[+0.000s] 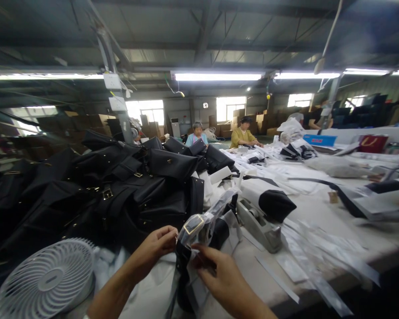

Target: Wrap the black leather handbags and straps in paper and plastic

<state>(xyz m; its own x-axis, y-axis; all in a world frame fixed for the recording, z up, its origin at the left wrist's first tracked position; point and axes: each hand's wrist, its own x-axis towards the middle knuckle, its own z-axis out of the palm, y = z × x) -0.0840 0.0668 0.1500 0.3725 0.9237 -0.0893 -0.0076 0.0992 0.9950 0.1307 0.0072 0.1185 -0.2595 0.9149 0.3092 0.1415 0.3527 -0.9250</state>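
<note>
A black strap with a gold rectangular buckle stands up in front of me, its buckle end covered by clear plastic film. My left hand is closed, its fingertips pinched at the left edge of the strap. From the other side my right hand grips the strap just below the buckle, fingers curled and partly hidden. White wrapping paper and a dark part lie right behind the strap. A grey tape dispenser stands to the right of it.
Black bags are heaped at the left and back. A white fan sits at near left. Plastic strips hang over the table's right edge, beside a paper-wrapped black bag. Co-workers sit across the table; another person's hand shows at far right.
</note>
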